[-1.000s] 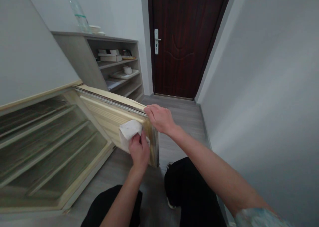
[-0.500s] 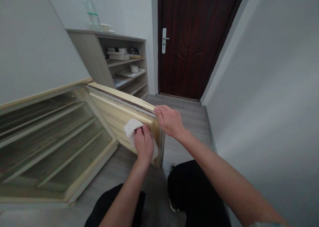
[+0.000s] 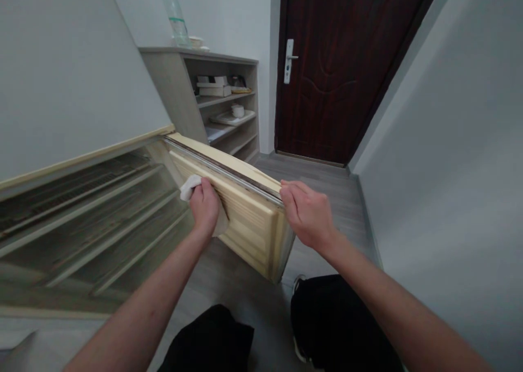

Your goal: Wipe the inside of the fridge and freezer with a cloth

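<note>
A cream-coloured freezer door stands swung open from the freezer cabinet at the left. My left hand is closed on a white cloth and presses it against the ribbed inner face of the door, nearer the hinge side. Part of the cloth hangs below my hand. My right hand grips the top outer corner of the door, fingers wrapped over its edge. Inside the cabinet, several shelf levels show, with a wire rack near the top.
Behind the door stands a grey shelf unit with boxes, a tray and a white cup. A plastic bottle is on its top. A dark red door lies ahead; a white wall runs along the right.
My left hand has slid the cloth leftward along the inner face, toward the hinge. My right hand stays on the door corner. The whole view has shifted, so things appear further right.
</note>
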Demonstrator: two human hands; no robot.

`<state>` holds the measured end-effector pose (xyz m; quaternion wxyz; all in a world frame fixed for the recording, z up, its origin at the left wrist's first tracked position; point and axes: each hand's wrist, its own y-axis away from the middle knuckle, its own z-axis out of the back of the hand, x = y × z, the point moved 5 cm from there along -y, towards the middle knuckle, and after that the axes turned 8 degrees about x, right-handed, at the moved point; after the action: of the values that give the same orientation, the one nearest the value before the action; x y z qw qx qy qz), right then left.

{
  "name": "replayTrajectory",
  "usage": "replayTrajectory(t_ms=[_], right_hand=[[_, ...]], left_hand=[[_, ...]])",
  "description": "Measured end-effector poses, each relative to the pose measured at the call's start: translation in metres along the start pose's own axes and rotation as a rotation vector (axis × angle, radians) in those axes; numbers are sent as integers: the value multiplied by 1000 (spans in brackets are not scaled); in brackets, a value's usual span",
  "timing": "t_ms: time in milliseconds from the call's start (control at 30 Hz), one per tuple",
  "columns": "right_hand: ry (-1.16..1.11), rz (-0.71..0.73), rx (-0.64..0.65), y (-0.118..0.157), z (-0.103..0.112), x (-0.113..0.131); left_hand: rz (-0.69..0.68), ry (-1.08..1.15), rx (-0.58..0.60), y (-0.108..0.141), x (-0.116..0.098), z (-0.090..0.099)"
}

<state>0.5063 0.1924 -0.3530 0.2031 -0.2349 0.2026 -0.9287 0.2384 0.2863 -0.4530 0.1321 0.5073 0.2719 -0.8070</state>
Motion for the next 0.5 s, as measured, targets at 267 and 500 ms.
replayTrajectory(t_ms=[267, 500], right_hand=[[3, 142, -195, 7, 3, 11], [5, 145, -298, 0, 2, -5]], left_hand=[[77, 35, -83, -108, 48, 27], [134, 137, -156, -115, 67, 31]])
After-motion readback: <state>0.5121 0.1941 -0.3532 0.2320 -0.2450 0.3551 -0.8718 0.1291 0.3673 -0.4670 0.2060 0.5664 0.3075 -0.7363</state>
